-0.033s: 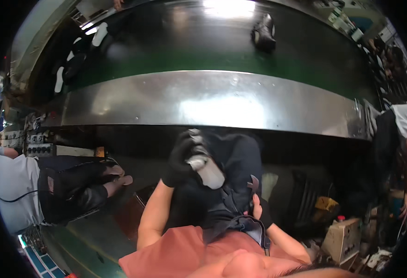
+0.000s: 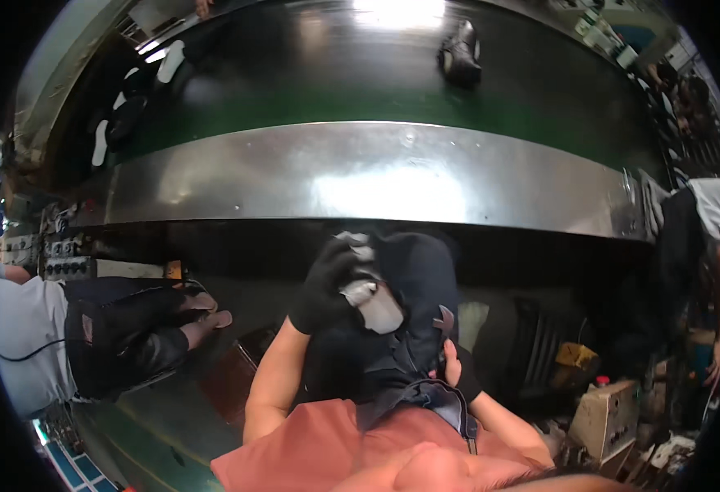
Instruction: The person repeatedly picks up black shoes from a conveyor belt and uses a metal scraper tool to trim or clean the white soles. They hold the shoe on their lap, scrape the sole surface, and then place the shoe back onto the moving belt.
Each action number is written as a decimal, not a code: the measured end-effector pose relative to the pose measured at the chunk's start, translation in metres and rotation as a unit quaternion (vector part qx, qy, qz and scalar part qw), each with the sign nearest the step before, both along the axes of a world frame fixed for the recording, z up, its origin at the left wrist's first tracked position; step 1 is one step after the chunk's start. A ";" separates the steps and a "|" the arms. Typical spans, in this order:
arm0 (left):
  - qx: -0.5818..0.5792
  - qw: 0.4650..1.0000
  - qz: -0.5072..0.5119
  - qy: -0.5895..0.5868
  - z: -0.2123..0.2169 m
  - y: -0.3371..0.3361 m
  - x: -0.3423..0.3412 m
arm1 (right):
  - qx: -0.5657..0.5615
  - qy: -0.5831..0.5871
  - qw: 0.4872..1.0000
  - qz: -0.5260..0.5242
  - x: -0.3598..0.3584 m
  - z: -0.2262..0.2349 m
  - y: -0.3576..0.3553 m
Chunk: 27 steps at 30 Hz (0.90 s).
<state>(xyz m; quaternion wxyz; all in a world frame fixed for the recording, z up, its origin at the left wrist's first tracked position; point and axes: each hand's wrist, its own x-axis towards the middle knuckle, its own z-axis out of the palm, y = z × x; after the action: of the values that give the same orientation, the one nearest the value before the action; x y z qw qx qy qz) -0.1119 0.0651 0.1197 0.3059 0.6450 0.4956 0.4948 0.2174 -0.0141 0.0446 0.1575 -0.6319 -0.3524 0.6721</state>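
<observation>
My left hand (image 2: 331, 283), in a black glove with pale fingertips, is closed around a dark shoe (image 2: 383, 314) above my lap. The shoe's pale grey underside faces up, and its dark sides blend into my trousers. My right hand (image 2: 453, 366) is wrapped around the handle of a small hammer (image 2: 443, 319), bare fingers showing beside a dark cuff. The hammer's metal head points away from me, just right of the shoe. Most of its handle is hidden.
A metal ledge (image 2: 253, 184) runs across in front of me, edging a dark green conveyor belt (image 2: 335, 82). One black shoe (image 2: 461, 54) lies on the belt; several pale-soled shoes stand at far left. A seated person (image 2: 27, 328) is at left, another person (image 2: 717, 213) at right. A control box (image 2: 606, 422) is near right.
My left hand and the shoe have shifted slightly to the right and tilted a little. The hammer stays almost where it was, and the whole view has moved slightly.
</observation>
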 end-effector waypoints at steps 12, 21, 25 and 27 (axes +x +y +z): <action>-0.106 0.981 -0.131 -0.099 -0.027 0.071 0.036 | 0.132 0.105 0.984 0.050 -0.033 0.054 -0.023; -0.052 0.970 -0.100 -0.217 -0.008 0.056 0.068 | -0.074 0.346 0.935 -0.030 -0.086 0.090 0.057; -0.062 0.984 -0.053 -0.161 0.006 0.049 0.069 | 0.175 0.126 0.971 0.107 -0.080 0.066 0.049; -0.055 0.967 -0.059 -0.240 -0.035 0.053 0.067 | 0.365 -0.044 0.925 0.093 -0.103 0.036 0.039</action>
<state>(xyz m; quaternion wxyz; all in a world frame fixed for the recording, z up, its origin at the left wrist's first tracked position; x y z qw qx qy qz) -0.0446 0.1178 0.0848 0.4798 0.5177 0.3949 0.5880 0.1144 0.0246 0.0806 0.2984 -0.5244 -0.6369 0.4800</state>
